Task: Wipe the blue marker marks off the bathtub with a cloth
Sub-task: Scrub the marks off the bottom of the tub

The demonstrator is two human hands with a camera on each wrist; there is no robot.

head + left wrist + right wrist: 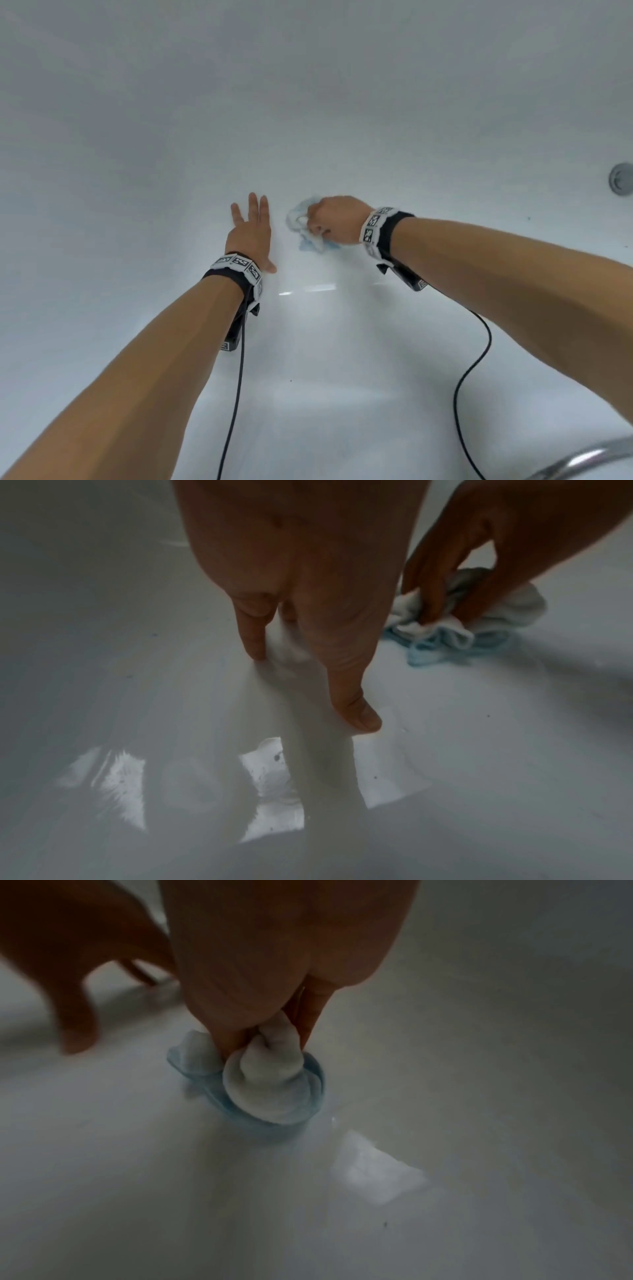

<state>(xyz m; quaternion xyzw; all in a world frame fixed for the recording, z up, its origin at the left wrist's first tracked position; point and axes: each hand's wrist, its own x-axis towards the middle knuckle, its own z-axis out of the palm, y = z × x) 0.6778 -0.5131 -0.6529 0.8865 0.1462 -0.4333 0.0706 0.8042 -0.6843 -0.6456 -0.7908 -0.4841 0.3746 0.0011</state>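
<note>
My right hand (330, 219) grips a bunched white and pale blue cloth (306, 229) and presses it against the white bathtub (137, 154) wall. In the right wrist view the fingers curl round the cloth (270, 1085), whose blue edge touches the tub. My left hand (251, 228) lies flat with straight fingers on the tub just left of the cloth; the left wrist view shows its fingertips (359, 718) touching the surface and the cloth (455, 626) to the right. I see no clear blue marks; any under the cloth are hidden.
A round metal fitting (621, 179) sits on the tub wall at far right. A chrome tap or rail (582, 460) shows at the bottom right corner. Black cables (472, 377) hang from both wrist bands. Small dark specks (375, 777) dot the tub floor.
</note>
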